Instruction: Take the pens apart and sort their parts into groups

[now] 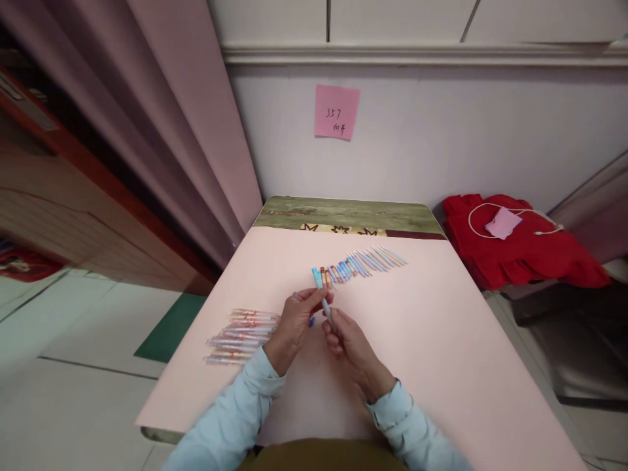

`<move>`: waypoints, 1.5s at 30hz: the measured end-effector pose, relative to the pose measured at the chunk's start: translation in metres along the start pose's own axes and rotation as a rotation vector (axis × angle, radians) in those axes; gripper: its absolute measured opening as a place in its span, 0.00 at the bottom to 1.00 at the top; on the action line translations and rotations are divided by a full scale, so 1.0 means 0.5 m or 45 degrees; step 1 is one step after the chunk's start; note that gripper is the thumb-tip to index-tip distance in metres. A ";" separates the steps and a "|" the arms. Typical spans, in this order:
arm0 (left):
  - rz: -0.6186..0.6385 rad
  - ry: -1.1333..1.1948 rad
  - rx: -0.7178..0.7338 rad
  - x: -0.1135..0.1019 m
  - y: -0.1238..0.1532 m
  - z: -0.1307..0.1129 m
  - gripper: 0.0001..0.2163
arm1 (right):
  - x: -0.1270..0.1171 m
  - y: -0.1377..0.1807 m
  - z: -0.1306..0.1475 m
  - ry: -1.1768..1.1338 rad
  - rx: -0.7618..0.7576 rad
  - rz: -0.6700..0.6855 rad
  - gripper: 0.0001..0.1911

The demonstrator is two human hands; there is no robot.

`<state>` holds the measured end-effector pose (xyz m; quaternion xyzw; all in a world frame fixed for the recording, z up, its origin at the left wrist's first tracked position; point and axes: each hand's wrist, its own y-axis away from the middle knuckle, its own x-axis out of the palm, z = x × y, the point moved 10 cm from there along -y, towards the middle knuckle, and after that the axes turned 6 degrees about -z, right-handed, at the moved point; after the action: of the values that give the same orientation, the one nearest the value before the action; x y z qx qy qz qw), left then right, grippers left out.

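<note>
A pale blue pen (326, 307) stands tilted between my two hands. My left hand (297, 320) pinches its upper part between thumb and finger, and my right hand (350, 340) is closed around its lower end. A small dark blue piece (311, 322) shows beside my left fingers; whether they hold it I cannot tell. Just beyond my hands lies a row of short blue and brown pen parts (338, 271), running into a fan of slim pointed pen pieces (377, 259). Several pens with patterned barrels (240, 337) lie side by side left of my left hand, which partly covers their ends.
A pale pink sheet (417, 366) covers the table, with a green wood-patterned strip (343, 210) showing at the back. Behind stands a white wall with a pink note (337, 112). Red cloth (520, 252) with a white cable lies to the right, and a curtain (196, 131) hangs left.
</note>
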<state>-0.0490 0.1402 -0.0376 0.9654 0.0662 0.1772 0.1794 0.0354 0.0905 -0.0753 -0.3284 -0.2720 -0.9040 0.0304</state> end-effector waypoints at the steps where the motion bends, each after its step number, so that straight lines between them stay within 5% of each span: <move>1: 0.018 -0.004 -0.005 0.003 0.000 0.002 0.12 | 0.000 0.001 -0.004 0.006 0.036 0.003 0.24; 23: -0.217 0.059 0.003 -0.045 -0.015 -0.005 0.15 | -0.009 0.004 0.012 0.027 -0.077 -0.033 0.20; 28: -0.227 -0.260 -0.060 -0.077 -0.049 0.011 0.14 | -0.041 -0.005 0.030 0.019 -0.179 -0.142 0.20; 33: -0.201 -0.615 0.130 -0.104 -0.086 -0.049 0.11 | -0.071 -0.010 0.043 -0.022 -0.240 -0.217 0.18; 36: -0.212 -0.848 0.088 -0.113 -0.097 -0.054 0.10 | -0.082 -0.009 0.049 -0.036 -0.252 -0.258 0.17; 45: -0.254 -1.635 0.052 -0.071 -0.145 -0.045 0.12 | -0.099 -0.011 0.052 -0.068 -0.279 -0.282 0.15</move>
<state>-0.0948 0.2077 -0.0560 0.8717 0.0384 -0.4540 0.1803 0.0881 0.1022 -0.0914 -0.3217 -0.2070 -0.9171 -0.1125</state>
